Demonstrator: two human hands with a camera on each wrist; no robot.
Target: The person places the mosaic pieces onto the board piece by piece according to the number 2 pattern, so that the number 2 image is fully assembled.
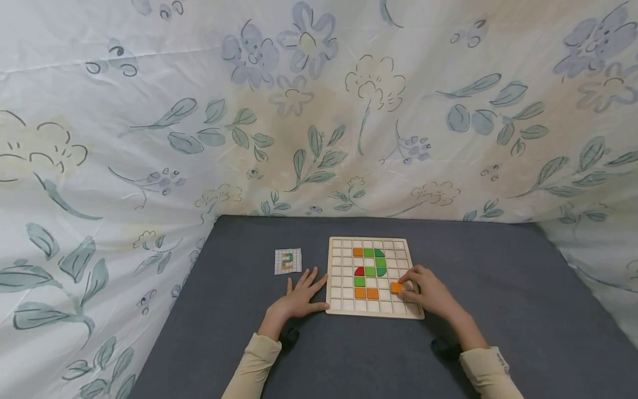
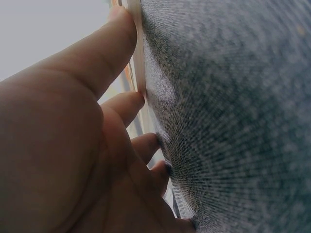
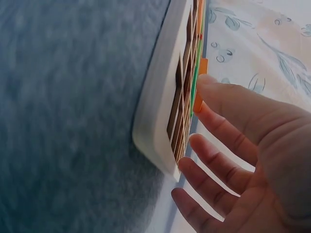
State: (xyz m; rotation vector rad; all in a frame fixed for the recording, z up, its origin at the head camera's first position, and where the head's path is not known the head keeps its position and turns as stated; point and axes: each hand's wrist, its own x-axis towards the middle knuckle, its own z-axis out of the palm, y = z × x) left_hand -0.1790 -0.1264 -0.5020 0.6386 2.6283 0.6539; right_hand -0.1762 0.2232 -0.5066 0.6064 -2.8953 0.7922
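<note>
My right hand [image 1: 427, 289] pinches an orange square tile [image 1: 396, 287] between thumb and fingers, over the lower right of the wooden grid board [image 1: 369, 316]. The right wrist view shows the orange tile [image 3: 200, 85] standing off the board's surface. My left hand [image 1: 298, 299] lies with fingers spread at the board's left edge, its thumb and a fingertip touching the frame. On the board, orange tiles [image 1: 360, 292], green square tiles [image 1: 370, 271], dark green rounded tiles [image 1: 381, 271] and a red rounded tile [image 1: 360, 271] form a figure like a 2.
A small pattern card [image 1: 287, 261] with a coloured figure on a grid lies left of the board, beyond the left fingertips. Dark grey cloth [image 1: 239, 266] covers the table. Behind it hangs a floral curtain [image 1: 319, 138].
</note>
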